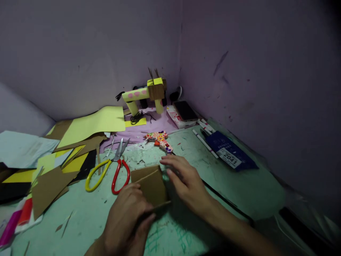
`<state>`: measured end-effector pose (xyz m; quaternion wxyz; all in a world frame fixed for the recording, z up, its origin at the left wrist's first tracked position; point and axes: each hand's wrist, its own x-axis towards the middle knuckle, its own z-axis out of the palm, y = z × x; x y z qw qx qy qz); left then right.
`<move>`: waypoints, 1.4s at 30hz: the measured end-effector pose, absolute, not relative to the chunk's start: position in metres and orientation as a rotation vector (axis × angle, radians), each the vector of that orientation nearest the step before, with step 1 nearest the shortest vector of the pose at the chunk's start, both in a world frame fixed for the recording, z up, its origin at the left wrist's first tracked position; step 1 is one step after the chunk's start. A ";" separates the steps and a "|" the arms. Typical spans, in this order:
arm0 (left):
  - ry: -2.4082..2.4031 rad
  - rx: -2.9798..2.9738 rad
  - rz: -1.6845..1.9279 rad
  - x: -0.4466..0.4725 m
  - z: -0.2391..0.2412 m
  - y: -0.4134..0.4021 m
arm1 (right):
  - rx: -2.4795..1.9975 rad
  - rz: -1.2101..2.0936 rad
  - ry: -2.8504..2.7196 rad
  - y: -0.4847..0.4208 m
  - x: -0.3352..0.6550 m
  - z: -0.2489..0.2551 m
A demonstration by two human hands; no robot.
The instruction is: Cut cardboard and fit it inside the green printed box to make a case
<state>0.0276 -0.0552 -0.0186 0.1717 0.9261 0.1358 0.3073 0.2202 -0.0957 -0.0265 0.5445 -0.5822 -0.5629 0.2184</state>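
My left hand [129,217] grips a folded piece of brown cardboard [153,185], with fingers curled over its near left side. The cardboard's panels stand up like an open box. Just to the right, my right hand [186,181] has its fingers stretched out close to the cardboard's far right corner; whether they touch it I cannot tell. Beyond that hand lies a floral-patterned glue gun [161,139], its black cord [226,201] running back under my right wrist. Scissors [119,154] with one yellow and one red handle rest opened left of the cardboard.
A yellow paper animal figure [141,94] stands at the back. Cardboard and paper scraps [50,185] cover the left side, near a light yellow sheet [96,122]. At right are a phone [185,110], white pens [205,143] and a blue packet [231,151]. Walls meet behind.
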 end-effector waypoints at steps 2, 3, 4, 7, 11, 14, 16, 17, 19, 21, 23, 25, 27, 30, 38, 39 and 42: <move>0.330 2.645 0.798 0.021 -0.025 -0.060 | -1.264 0.486 -1.545 -0.122 0.227 -0.027; 0.302 2.659 0.786 0.017 -0.028 -0.062 | -1.224 0.502 -1.623 -0.134 0.229 -0.028; 0.276 2.677 0.786 0.014 -0.032 -0.063 | -1.197 0.506 -1.686 -0.144 0.231 -0.029; 0.233 2.738 0.835 0.008 -0.042 -0.065 | -1.161 0.487 -1.851 -0.160 0.231 -0.035; 0.258 2.809 0.772 0.004 -0.051 -0.062 | -1.187 0.405 -1.968 -0.159 0.225 -0.045; 0.313 2.809 0.688 0.002 -0.052 -0.061 | -1.211 0.353 -1.960 -0.155 0.224 -0.049; 0.323 2.798 0.644 0.001 -0.052 -0.061 | -1.221 0.322 -1.963 -0.155 0.223 -0.050; 0.326 2.795 0.628 0.000 -0.051 -0.061 | -1.219 0.296 -1.970 -0.154 0.223 -0.051; 0.312 2.791 0.580 -0.001 -0.048 -0.061 | -1.202 0.222 -1.986 -0.154 0.223 -0.052; 0.292 2.781 0.466 -0.003 -0.042 -0.058 | -1.192 0.161 -1.996 -0.153 0.222 -0.053; 0.279 2.767 0.307 -0.005 -0.035 -0.054 | -1.198 0.144 -2.012 -0.153 0.221 -0.053; 0.292 2.757 0.178 -0.006 -0.029 -0.049 | -1.207 0.135 -2.016 -0.152 0.220 -0.052; 0.286 2.747 0.154 -0.007 -0.028 -0.045 | -1.218 0.124 -2.029 -0.150 0.220 -0.051; 0.267 2.749 0.300 -0.005 -0.033 -0.046 | -1.258 0.069 -2.061 -0.147 0.220 -0.050; 0.381 2.950 0.422 0.009 -0.035 -0.061 | -1.062 -0.048 -2.212 -0.137 0.222 -0.042; 0.385 2.946 0.423 0.011 -0.035 -0.061 | -1.063 -0.042 -2.225 -0.137 0.222 -0.043; 0.378 2.948 0.421 0.013 -0.039 -0.060 | -1.124 -0.004 -2.206 -0.139 0.222 -0.049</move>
